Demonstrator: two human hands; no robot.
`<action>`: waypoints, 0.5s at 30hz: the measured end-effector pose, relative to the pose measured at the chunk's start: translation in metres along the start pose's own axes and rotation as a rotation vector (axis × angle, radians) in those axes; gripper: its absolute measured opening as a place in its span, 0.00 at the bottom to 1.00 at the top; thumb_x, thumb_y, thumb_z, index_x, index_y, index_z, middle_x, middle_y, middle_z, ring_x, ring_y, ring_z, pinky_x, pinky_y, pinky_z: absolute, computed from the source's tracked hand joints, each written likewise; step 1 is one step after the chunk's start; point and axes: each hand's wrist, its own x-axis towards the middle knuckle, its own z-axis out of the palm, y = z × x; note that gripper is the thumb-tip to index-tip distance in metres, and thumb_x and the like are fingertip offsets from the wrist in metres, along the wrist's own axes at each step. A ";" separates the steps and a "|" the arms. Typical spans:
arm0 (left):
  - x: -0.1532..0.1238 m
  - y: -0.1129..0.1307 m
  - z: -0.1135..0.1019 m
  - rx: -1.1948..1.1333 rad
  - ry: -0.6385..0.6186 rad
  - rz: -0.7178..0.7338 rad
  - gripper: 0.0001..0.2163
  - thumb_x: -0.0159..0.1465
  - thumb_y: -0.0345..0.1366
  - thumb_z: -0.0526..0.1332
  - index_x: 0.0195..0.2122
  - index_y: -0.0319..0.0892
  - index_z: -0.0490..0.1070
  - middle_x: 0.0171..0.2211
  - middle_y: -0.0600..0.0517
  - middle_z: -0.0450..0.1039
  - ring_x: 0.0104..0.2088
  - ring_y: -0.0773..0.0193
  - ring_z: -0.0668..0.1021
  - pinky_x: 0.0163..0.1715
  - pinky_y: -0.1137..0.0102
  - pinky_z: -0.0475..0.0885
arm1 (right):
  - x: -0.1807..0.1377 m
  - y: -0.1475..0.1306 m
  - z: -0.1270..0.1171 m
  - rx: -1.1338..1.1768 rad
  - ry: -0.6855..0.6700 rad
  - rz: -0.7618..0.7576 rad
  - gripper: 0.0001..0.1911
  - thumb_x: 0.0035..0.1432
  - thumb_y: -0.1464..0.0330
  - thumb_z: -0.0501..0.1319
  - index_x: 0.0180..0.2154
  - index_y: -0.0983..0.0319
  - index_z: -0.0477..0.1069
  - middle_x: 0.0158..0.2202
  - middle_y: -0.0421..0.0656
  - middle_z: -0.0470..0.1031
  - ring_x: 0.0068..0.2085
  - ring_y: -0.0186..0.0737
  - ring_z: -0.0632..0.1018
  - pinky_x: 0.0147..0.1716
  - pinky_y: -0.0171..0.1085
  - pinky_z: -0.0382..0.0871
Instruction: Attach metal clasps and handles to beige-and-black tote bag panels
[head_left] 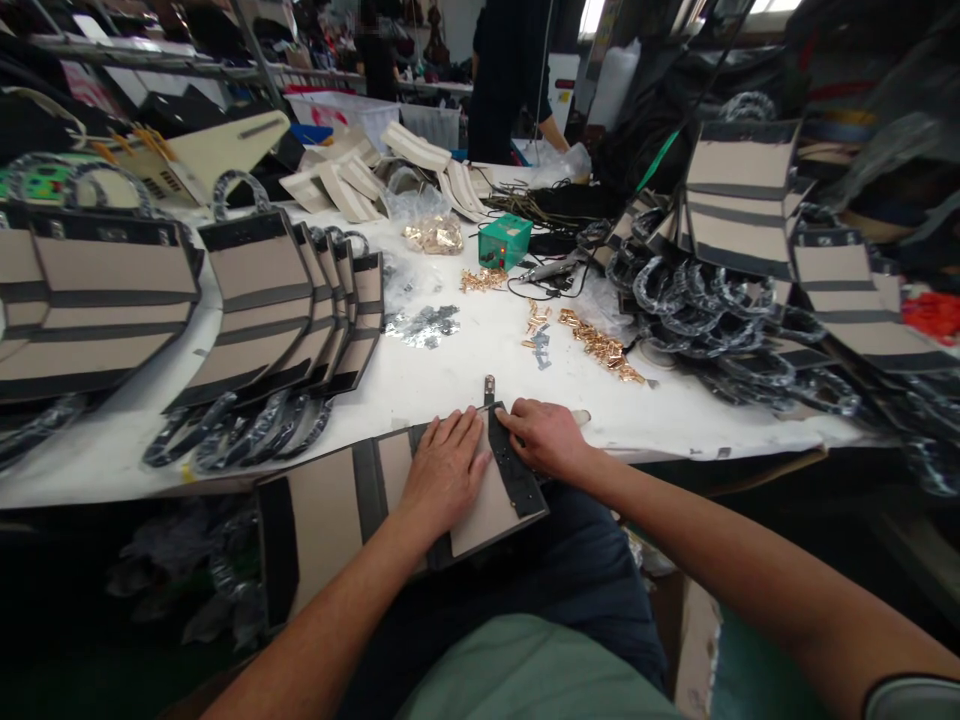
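Observation:
A flat beige and black bag panel (322,510) lies across my lap, its far edge resting on the table's front edge. My left hand (448,465) lies flat on it, fingers stretched out toward the far edge. My right hand (549,437) is closed at the panel's black end strip (517,480), with fingers bent and the thumb side pressed on the strip's far corner. Whatever lies under those fingertips is hidden. A small dark tab with metal on it (490,388) sticks out past the panel's far edge, just beyond both hands.
Bag panels with plastic-wrapped handles stand on the left (259,290) and pile up on the right (742,200). Gold metal pieces (600,345) and silver pieces (424,327) lie on the white table (465,370). Behind are a green box (504,242), a corded tool (551,268) and a standing person (510,80).

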 end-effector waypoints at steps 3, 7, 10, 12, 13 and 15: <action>0.000 0.001 0.000 0.002 -0.006 -0.001 0.25 0.72 0.41 0.49 0.67 0.39 0.61 0.70 0.44 0.58 0.69 0.48 0.61 0.69 0.49 0.52 | 0.002 0.000 -0.002 -0.018 -0.024 -0.020 0.21 0.68 0.65 0.52 0.60 0.59 0.67 0.45 0.49 0.74 0.45 0.46 0.75 0.37 0.40 0.65; 0.001 0.001 0.001 0.020 -0.009 0.004 0.25 0.72 0.41 0.49 0.68 0.40 0.60 0.70 0.44 0.58 0.69 0.48 0.61 0.69 0.50 0.51 | 0.004 -0.001 -0.007 -0.019 -0.070 -0.046 0.22 0.68 0.65 0.51 0.61 0.62 0.65 0.47 0.51 0.74 0.46 0.48 0.75 0.38 0.40 0.67; 0.002 0.000 0.001 0.028 0.002 0.008 0.25 0.71 0.41 0.50 0.68 0.41 0.61 0.69 0.45 0.59 0.68 0.47 0.62 0.69 0.50 0.52 | 0.006 -0.003 -0.011 -0.023 -0.093 -0.066 0.22 0.69 0.65 0.51 0.60 0.65 0.64 0.49 0.53 0.74 0.46 0.49 0.75 0.38 0.41 0.69; 0.002 0.001 0.001 0.043 0.001 0.014 0.25 0.71 0.41 0.50 0.67 0.41 0.61 0.69 0.44 0.60 0.68 0.47 0.62 0.69 0.50 0.52 | 0.008 -0.004 -0.013 -0.029 -0.102 -0.081 0.20 0.69 0.66 0.51 0.58 0.66 0.66 0.48 0.54 0.74 0.45 0.49 0.76 0.38 0.41 0.70; 0.003 0.001 0.001 0.053 0.000 0.017 0.25 0.71 0.41 0.50 0.67 0.41 0.62 0.69 0.44 0.60 0.68 0.46 0.63 0.69 0.50 0.52 | 0.009 -0.005 -0.014 -0.036 -0.108 -0.092 0.19 0.69 0.67 0.51 0.56 0.66 0.67 0.48 0.54 0.75 0.45 0.49 0.76 0.38 0.41 0.71; 0.003 0.001 0.000 0.080 -0.007 0.024 0.25 0.71 0.41 0.50 0.67 0.40 0.62 0.69 0.44 0.59 0.68 0.46 0.63 0.68 0.49 0.53 | 0.011 -0.005 -0.014 -0.058 -0.118 -0.121 0.16 0.68 0.69 0.51 0.53 0.68 0.68 0.47 0.55 0.75 0.44 0.49 0.76 0.37 0.42 0.71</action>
